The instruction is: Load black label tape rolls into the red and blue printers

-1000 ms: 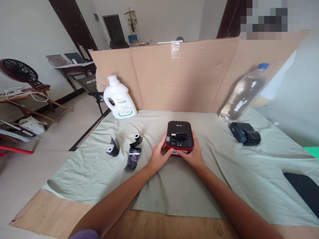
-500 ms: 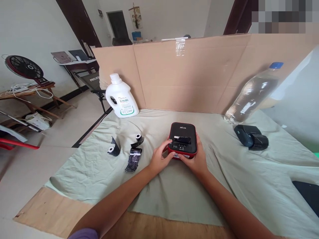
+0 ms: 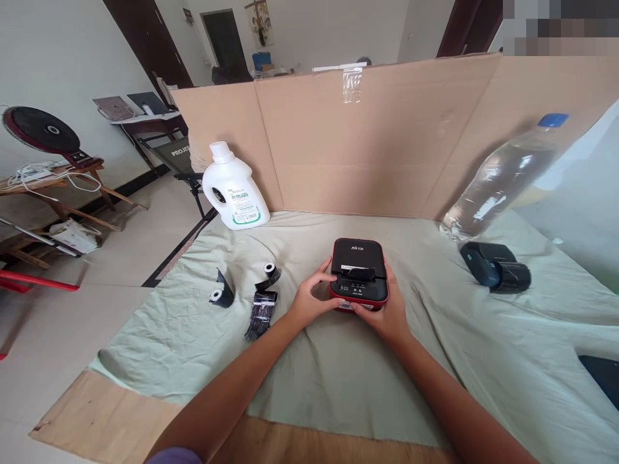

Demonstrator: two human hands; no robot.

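Observation:
A small black and red label printer (image 3: 358, 265) rests on the pale green cloth (image 3: 338, 361) in the middle of the table. My left hand (image 3: 310, 301) grips its left side, fingers curled round the edge. My right hand (image 3: 387, 310) cups its front right corner, thumb on the front. A strip of white label shows in the printer's slot. To the left lie three black label rolls (image 3: 246, 298), one of them partly unrolled.
A white detergent jug (image 3: 234, 189) stands back left by the cardboard screen (image 3: 367, 142). A clear water bottle (image 3: 503, 179) leans at the back right above a second black printer (image 3: 495, 267). A dark flat object (image 3: 602, 377) lies at the right edge. A fan stands off to the left.
The printer has shifted slightly right with both hands round it. My left thumb has come up onto the printer's left top edge. The view has turned a little.

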